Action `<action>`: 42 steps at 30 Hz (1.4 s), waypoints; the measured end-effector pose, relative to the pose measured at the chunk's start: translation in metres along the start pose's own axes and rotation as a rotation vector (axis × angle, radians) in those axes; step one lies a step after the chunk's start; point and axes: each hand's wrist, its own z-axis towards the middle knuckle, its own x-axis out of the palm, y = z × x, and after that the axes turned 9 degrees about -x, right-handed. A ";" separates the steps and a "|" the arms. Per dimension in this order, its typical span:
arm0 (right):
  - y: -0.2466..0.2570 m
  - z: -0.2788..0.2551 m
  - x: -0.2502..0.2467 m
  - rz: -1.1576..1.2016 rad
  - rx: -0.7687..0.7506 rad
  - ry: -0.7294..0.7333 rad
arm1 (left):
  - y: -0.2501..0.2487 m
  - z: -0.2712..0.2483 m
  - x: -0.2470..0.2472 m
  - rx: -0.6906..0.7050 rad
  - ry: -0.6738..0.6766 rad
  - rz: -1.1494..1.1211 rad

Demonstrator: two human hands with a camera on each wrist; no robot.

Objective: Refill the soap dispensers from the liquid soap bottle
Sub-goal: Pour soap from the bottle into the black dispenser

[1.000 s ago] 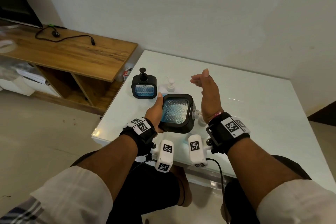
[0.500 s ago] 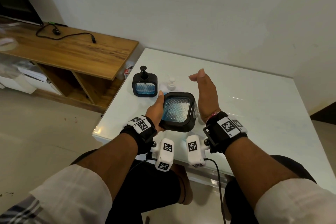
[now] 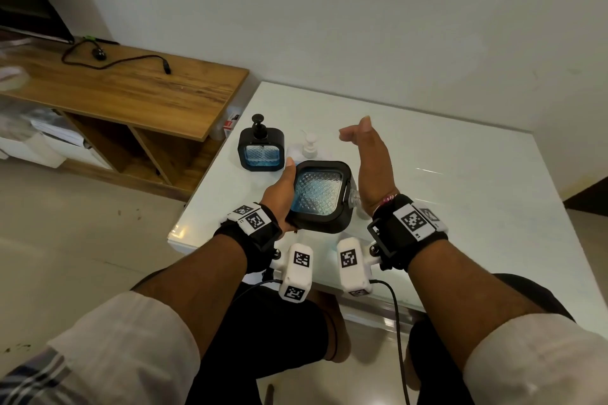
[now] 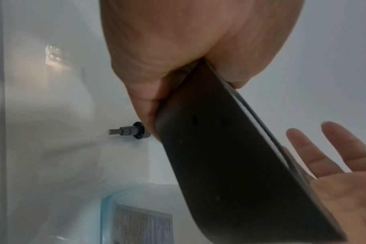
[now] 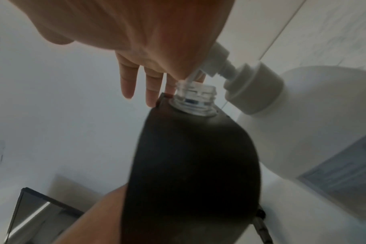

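The left hand [image 3: 279, 197] is gripping a black square soap dispenser [image 3: 317, 197] above the near edge of the white table [image 3: 460, 194], thumb lying along its left side and the remaining fingers wrapping underneath. The dispenser is lying tipped over on its side, its textured blue-tinted window facing up toward the head camera. Its long axis is running left to right, and its clear threaded neck [image 5: 195, 99] is pointing right, uncapped, toward the right wrist.

The right hand [image 3: 370, 161] is hovering just beside that neck, palm turned toward the dispenser, fingers [image 5: 127, 77] straight and relaxed, holding nothing. In the right wrist view the heel of the palm is sitting very close to the neck opening; whether it is touching is unclear.

Just beyond the held dispenser, the white liquid soap bottle [image 5: 316, 118] is standing on the table with its pump head [image 3: 309, 143] on; in the head view only the pump and a bit of the shoulder are showing.

Farther back and to the left, a second black dispenser [image 3: 261, 149] is standing upright near the table's left edge, its black pump [image 3: 258, 123] pointing up.

Beyond the table's left side, a wooden cabinet [image 3: 131, 89] is carrying a black cable [image 3: 115, 59].
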 end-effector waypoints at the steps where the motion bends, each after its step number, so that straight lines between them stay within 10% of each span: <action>1: -0.001 -0.001 0.001 -0.006 0.003 0.021 | 0.000 -0.001 0.000 0.003 -0.001 0.002; 42: -0.001 -0.003 -0.008 -0.022 0.057 -0.031 | 0.004 0.002 -0.003 0.001 0.020 -0.006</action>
